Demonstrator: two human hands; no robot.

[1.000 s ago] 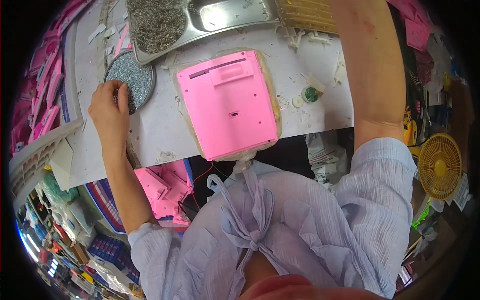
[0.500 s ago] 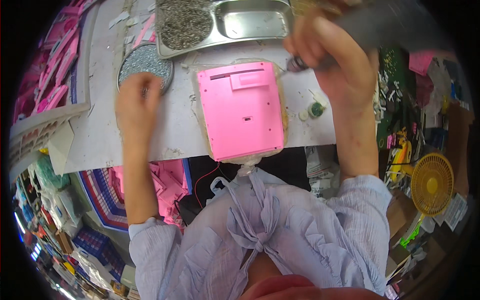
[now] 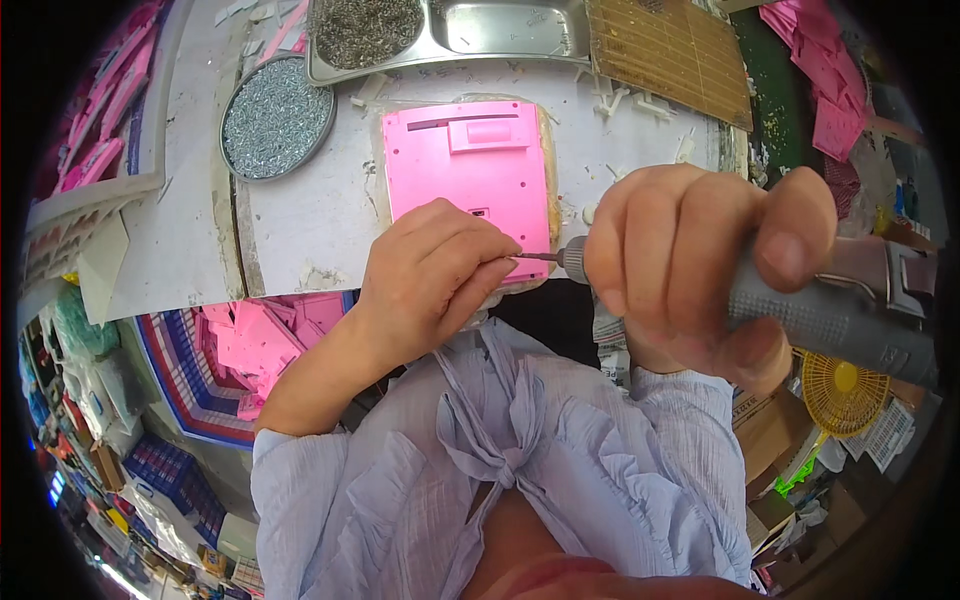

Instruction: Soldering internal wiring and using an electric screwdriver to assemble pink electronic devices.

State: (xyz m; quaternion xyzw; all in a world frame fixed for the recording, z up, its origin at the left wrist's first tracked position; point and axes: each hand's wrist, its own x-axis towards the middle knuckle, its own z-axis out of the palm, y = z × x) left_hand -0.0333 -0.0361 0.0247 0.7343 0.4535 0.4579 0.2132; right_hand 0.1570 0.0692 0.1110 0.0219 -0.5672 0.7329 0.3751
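Observation:
My right hand (image 3: 700,265) is wrapped round a grey electric screwdriver (image 3: 820,320), held nearly level with its thin bit pointing left. At the bit's tip, the thumb and forefinger of my left hand (image 3: 430,275) are pinched together. Whatever lies between those fingertips is too small to make out. Both hands are over the lower part of a pink plastic panel (image 3: 420,165), which has small holes, a long slot and a raised block. The panel lies on a clear plastic-wrapped pad (image 3: 553,190). Left of it is a round dish of small silver screws (image 3: 275,120).
At the back stands a steel compartment tray (image 3: 440,60) with small dark metal pieces, beside a piece of cardboard (image 3: 670,55). Pink parts fill a crate (image 3: 190,390) below the table's left front edge. A yellow fan (image 3: 845,390) is at the right.
My left hand has left the screw dish and come right to the panel, fingers pinched. My right hand has brought the screwdriver down and nearer, its bit now at the left fingertips.

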